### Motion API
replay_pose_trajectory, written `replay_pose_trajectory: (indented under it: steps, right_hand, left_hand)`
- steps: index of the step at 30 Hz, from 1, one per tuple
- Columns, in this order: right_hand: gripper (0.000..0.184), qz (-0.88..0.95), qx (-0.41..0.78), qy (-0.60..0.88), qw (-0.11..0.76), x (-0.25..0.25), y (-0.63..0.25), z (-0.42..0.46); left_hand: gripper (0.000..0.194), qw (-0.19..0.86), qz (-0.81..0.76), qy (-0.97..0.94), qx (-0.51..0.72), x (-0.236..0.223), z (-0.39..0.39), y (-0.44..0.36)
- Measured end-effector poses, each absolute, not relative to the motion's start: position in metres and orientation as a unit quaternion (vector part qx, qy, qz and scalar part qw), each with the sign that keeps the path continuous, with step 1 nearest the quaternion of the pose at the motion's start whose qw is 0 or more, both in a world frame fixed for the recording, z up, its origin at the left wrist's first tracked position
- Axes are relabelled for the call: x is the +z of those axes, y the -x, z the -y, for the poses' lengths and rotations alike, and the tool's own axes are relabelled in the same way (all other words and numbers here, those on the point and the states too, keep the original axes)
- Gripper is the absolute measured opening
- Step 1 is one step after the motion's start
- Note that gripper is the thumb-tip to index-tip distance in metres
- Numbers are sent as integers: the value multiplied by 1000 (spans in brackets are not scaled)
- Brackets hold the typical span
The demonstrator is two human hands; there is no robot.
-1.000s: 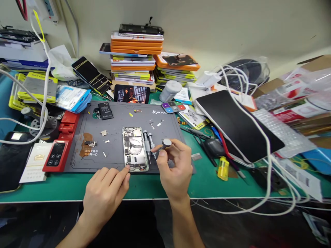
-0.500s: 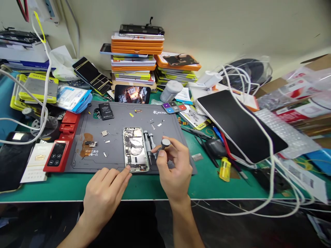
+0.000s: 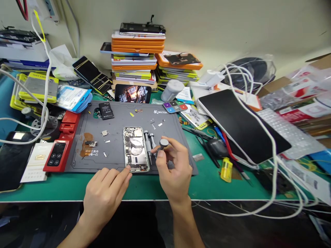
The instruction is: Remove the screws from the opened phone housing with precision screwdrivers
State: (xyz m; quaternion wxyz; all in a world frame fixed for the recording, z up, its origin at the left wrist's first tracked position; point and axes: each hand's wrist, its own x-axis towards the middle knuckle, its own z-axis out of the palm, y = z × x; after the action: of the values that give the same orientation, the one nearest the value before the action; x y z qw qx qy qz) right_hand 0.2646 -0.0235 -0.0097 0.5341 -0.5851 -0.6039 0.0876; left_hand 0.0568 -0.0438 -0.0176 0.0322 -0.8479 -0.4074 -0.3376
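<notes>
An opened smartphone [image 3: 137, 155], its inner boards and bare metal housing showing, lies on the grey work mat [image 3: 113, 117]. My left hand [image 3: 106, 189] is closed at the phone's lower left corner, fingers together, the index fingertip touching it. Just right of the phone, my right hand [image 3: 174, 168] grips a grey screwdriver [image 3: 163, 142] between thumb and fingers, its round cap up. Its tip is hidden from view. Two more screwdrivers [image 3: 149, 139] lie between the phone and my right hand. A removed battery [image 3: 106, 111] and a small camera module [image 3: 91, 143] rest on the mat.
A red device [image 3: 58, 155] stands along the mat's left side. Behind the mat, a phone [image 3: 133, 93] plays a picture before stacked orange and yellow boxes [image 3: 137, 48]. On the right are a tablet [image 3: 243, 124], white cables [image 3: 274, 172] and a yellow bottle [image 3: 226, 169]. Small loose parts dot the mat.
The camera view has shifted very slightly. The screwdriver's cap has moved a little to the left, and both hands stay in nearly the same places.
</notes>
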Motion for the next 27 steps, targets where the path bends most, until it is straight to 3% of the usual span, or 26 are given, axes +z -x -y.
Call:
replay_pose_trajectory:
  steps: [15,21,24,27]
  right_hand:
    - [29,606,56,591,529,-14,-266,26]
    - [8,559,7,491,668,-11,-266,24]
    - [12,534,114,390,742,13,-254,32]
    - [23,498,321,322,739,45,-238,49]
  left_hand:
    - [29,28,407,849,-335,-18,43,-57]
    - [26,33,408,845,-343,-17,43,-58]
    - [26,33,408,846,-343,-17,43,-58]
    - [27,30,406,850,-335,-17,44,-56]
